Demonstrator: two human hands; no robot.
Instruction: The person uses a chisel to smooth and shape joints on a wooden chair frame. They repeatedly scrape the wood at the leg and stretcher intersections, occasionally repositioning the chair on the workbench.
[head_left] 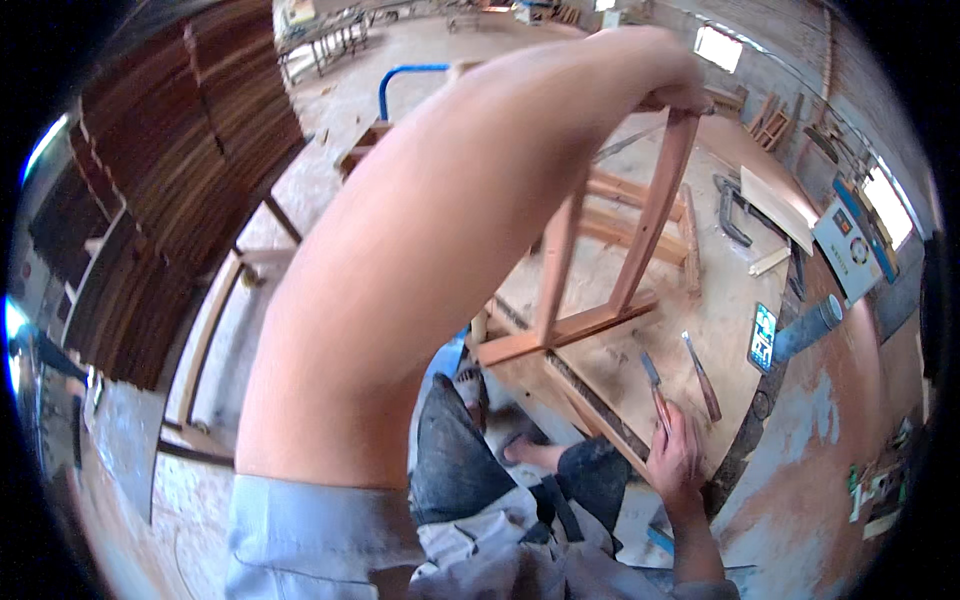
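My left arm reaches up across the view. My left hand [683, 82] is closed at the top of an upright of a reddish wooden frame [655, 220], its fingers partly hidden. The frame's lower rail rests at the near edge of the wooden work table [620, 390]. In my closed right hand [677, 452] is a chisel [656, 388], blade pointing away from me, low over the table. A second chisel [703, 378] with a wooden handle lies just right of it. Behind the held frame sits another wooden frame piece [640, 235].
A phone [763, 338] with a lit screen lies near the table's right edge. A metal clamp [732, 212] and a pale board [778, 210] lie farther back. Stacked brown boards [170, 190] rise at left; a blue-grey machine box [850, 245] stands at right.
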